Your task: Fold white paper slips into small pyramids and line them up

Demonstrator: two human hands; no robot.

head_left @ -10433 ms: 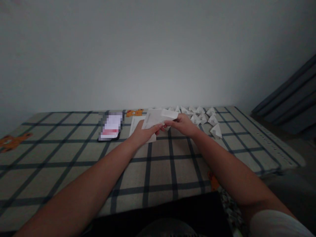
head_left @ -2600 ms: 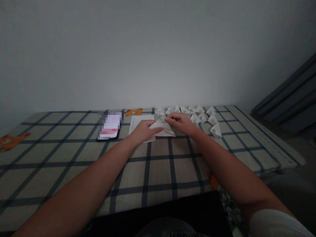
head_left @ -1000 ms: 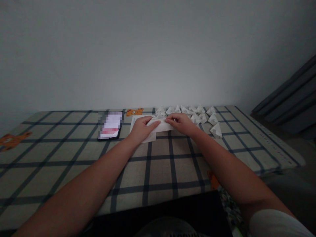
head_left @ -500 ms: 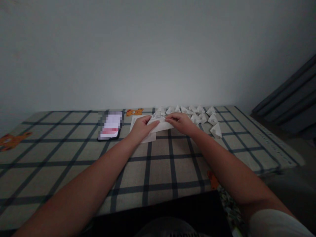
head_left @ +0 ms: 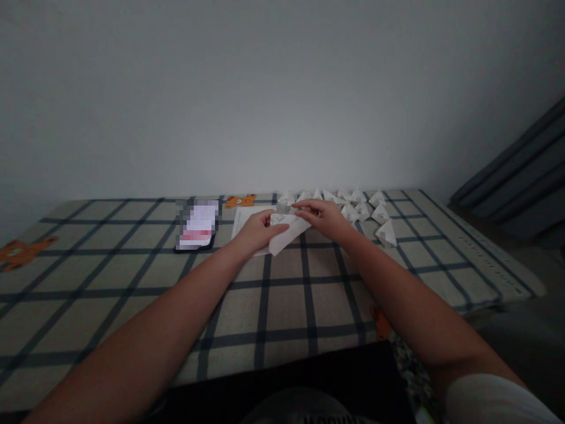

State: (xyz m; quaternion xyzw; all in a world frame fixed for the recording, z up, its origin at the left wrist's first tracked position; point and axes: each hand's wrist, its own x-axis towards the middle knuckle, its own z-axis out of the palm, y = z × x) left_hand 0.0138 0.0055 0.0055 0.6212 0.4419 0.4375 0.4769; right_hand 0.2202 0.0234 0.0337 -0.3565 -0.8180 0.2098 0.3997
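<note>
Between my hands is a partly folded sheet of white paper, tilted above the checked cloth. My left hand grips its left side, thumb on the near face. At the upper right edge, my right hand pinches the paper between thumb and fingers. Under and behind my left hand lie flat white sheets, partly covered by it. Several folded paper boats stand behind and to the right of my right hand, some partly hidden by it.
A phone with a blurred screen lies on the left of the checked tablecloth, which has orange bear prints. A pale wall rises behind the table. Grey curtain-like folds hang at the right.
The paper has turned in my hands; its lower left corner now points down towards me. My right-hand fingers have shifted slightly along its upper edge. The boats and phone stay put.
</note>
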